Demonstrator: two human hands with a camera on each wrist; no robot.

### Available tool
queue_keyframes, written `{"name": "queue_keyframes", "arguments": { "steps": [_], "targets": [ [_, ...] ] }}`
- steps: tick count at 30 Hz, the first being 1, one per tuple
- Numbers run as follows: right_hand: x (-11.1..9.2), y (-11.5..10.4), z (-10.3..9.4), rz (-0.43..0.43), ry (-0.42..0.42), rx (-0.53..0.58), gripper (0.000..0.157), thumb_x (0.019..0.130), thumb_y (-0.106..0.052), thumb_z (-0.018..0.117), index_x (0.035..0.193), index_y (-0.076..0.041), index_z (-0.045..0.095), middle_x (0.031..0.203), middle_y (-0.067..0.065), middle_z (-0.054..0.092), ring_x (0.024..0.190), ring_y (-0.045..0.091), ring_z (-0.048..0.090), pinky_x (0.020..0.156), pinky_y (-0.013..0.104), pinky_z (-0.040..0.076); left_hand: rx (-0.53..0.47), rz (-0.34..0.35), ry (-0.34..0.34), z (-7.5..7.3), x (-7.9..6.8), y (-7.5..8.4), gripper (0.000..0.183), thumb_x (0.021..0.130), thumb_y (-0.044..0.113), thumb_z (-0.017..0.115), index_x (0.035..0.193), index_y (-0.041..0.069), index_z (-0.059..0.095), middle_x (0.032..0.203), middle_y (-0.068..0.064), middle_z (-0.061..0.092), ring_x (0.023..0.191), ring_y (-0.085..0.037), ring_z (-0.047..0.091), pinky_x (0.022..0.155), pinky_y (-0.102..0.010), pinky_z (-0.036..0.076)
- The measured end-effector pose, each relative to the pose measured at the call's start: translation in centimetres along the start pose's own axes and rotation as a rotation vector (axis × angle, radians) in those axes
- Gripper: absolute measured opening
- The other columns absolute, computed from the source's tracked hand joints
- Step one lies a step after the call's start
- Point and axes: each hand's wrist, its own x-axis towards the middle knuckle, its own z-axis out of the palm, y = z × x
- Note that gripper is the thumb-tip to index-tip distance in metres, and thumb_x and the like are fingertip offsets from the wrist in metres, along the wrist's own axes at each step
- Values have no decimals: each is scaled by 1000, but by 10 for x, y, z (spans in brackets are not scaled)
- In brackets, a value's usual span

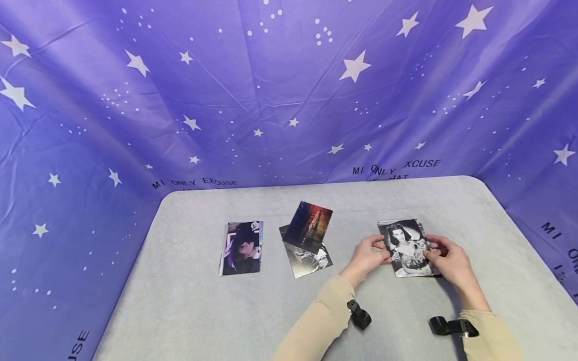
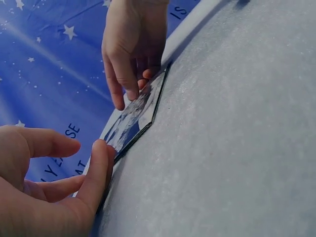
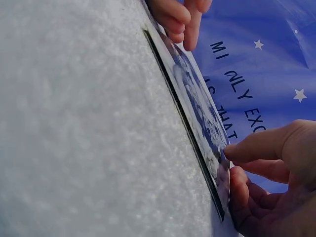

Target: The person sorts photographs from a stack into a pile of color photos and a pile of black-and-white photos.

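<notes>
A stack of photo cards (image 1: 405,250), topped by a black-and-white picture of a person in a ruffled dress, lies flat on the right part of the table. My left hand (image 1: 368,255) touches its left edge with the fingertips. In the left wrist view the thumb of my left hand (image 2: 54,182) stands off the stack. At the opposite edge, my right hand (image 1: 451,258) pinches the stack's side. Its thumb lies over the top picture and its curled fingers are against the edge. In the right wrist view, my right hand (image 3: 276,177) partly hides that corner.
On the grey table (image 1: 189,311), a dark photo card with a lit tower (image 1: 311,225) overlaps a black-and-white card (image 1: 307,263) in the middle. Another card pile (image 1: 244,250) lies to the left. A purple star-patterned cloth (image 1: 271,90) hangs behind the table.
</notes>
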Motion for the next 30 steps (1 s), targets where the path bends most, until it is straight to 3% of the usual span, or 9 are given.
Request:
{"name": "queue_keyframes", "arguments": {
  "steps": [5, 15, 22, 30],
  "targets": [
    [-1, 1, -2, 5, -4, -6, 40, 83, -3, 68, 119, 11, 57, 90, 7, 59, 68, -7, 47, 55, 15, 41, -35, -1, -17, -10, -4, -1, 45, 72, -21, 57, 114, -5, 62, 89, -6, 54, 65, -19, 63, 67, -27, 57],
    [1, -10, 3, 4, 14, 138, 42, 84, 0, 67, 122, 11, 55, 89, -5, 58, 67, -4, 51, 49, 18, 46, -86, 20, -41, -39, -12, 0, 41, 77, -18, 57, 116, -7, 60, 96, -12, 57, 67, -15, 61, 73, -28, 56],
    [3, -22, 15, -63, 2, 126, 38, 82, 1, 67, 118, 11, 58, 89, 6, 60, 71, -6, 51, 58, 11, 42, -90, 61, -58, -62, -16, 3, 43, 78, -16, 55, 121, -10, 56, 99, -15, 58, 71, -15, 63, 77, -29, 56],
    [2, -34, 36, -99, -51, 200, 36, 82, 6, 67, 116, 14, 57, 95, 21, 61, 70, -3, 51, 58, 11, 43, -101, 92, -42, -94, -22, 6, 43, 81, -15, 55, 124, -12, 53, 101, -18, 59, 72, -14, 63, 78, -30, 55]
  ]
}}
